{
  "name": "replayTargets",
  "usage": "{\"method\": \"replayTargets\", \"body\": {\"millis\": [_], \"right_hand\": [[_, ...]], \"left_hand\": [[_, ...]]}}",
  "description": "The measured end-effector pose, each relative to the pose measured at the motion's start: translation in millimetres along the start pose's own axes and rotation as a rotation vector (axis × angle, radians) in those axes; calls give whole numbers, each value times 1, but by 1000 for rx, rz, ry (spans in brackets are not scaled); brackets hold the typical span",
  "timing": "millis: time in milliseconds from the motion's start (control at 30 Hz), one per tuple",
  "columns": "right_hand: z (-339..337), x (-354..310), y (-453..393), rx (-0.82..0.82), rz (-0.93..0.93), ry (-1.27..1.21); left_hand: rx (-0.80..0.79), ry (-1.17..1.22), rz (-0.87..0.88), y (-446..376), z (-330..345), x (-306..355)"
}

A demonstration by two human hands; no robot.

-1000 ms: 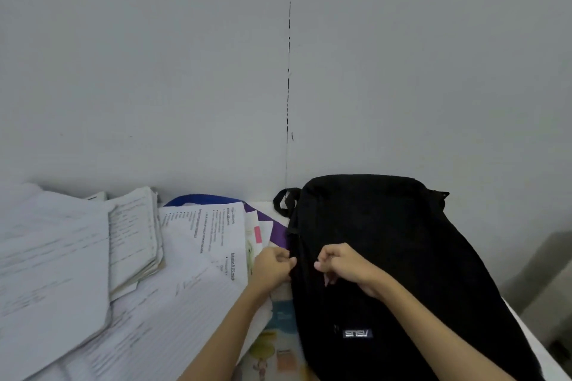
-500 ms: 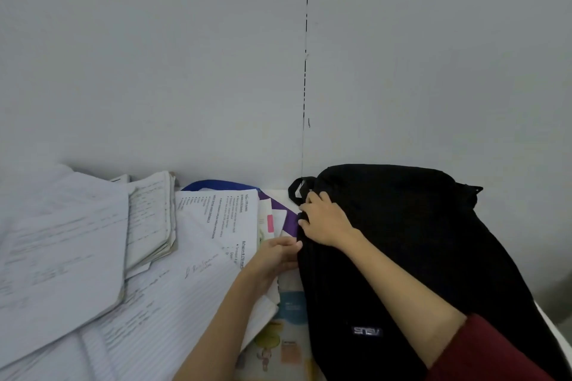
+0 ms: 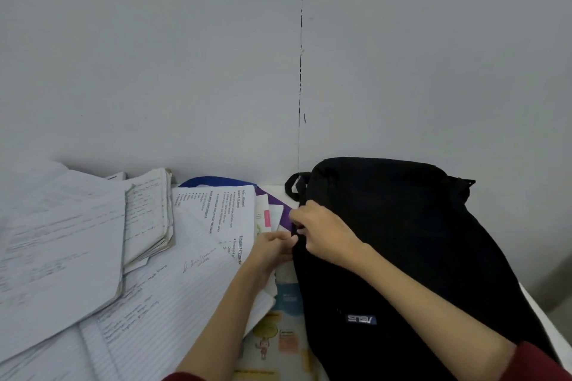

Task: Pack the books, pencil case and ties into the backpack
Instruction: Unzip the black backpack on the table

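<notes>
A black backpack (image 3: 411, 250) lies on the table at the right, its top handle toward the wall. My right hand (image 3: 325, 233) lies on its left edge with fingers curled, pinching something small and dark there, probably the zipper pull. My left hand (image 3: 272, 249) grips the same left edge just below it. Left of the bag, books and papers (image 3: 213, 219) lie in a spread pile, with a colourful book (image 3: 278, 340) partly under the bag's edge. No pencil case or ties are visible.
A thick worn notebook (image 3: 148, 216) and lined sheets (image 3: 62, 257) cover the table's left side. A blue and purple folder (image 3: 272, 198) pokes out behind the printed sheet. A plain grey wall stands close behind. The white table edge (image 3: 544, 322) shows at the right.
My right hand went up the bag's left edge toward the handle, then came back down a little. My left hand stays on that edge. The view has shifted slightly.
</notes>
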State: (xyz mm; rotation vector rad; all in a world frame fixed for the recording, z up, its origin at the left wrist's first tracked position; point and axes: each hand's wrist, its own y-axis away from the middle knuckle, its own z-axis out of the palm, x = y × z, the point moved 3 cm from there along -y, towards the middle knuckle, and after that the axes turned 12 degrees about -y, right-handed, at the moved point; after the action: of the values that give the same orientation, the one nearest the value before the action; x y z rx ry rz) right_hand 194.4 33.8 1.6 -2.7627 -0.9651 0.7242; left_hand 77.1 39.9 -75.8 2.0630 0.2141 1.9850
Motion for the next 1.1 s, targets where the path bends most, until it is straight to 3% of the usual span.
{"method": "replayTargets", "body": {"millis": [200,267,333,433,500,567,733,800,867,933,967,1033,1067,1100], "right_hand": [[-3,-48,100,-286,-141,-213],[1,-45,117,-241,-86,-248],[3,-35,122,-90,5,-329],[4,-32,126,82,49,-275],[6,-39,127,44,35,-198],[5,-54,131,-8,-18,-119],[10,-94,161,-197,-297,227],[-1,-95,176,-214,-279,260],[-19,-85,191,-147,-193,171],[-29,-66,207,-54,-44,-87],[-31,-57,214,1,54,-211],[-28,-45,225,106,223,-379],[-25,-42,227,152,281,-421],[-23,-40,228,187,328,-455]], "left_hand": [[125,-101,7,0,-1,3],[138,-231,33,4,4,5],[125,-337,48,15,12,10],[-86,-641,-56,42,26,20],[-167,-924,-50,51,32,18],[-118,-1070,36,53,35,14],[13,-975,143,55,37,12],[64,-957,139,58,34,15],[110,-967,125,56,28,13],[112,-1033,130,59,26,12],[140,-1124,192,63,26,15],[224,-1236,513,80,34,26],[193,-1222,698,93,41,34],[57,-1194,810,107,51,40]]}}
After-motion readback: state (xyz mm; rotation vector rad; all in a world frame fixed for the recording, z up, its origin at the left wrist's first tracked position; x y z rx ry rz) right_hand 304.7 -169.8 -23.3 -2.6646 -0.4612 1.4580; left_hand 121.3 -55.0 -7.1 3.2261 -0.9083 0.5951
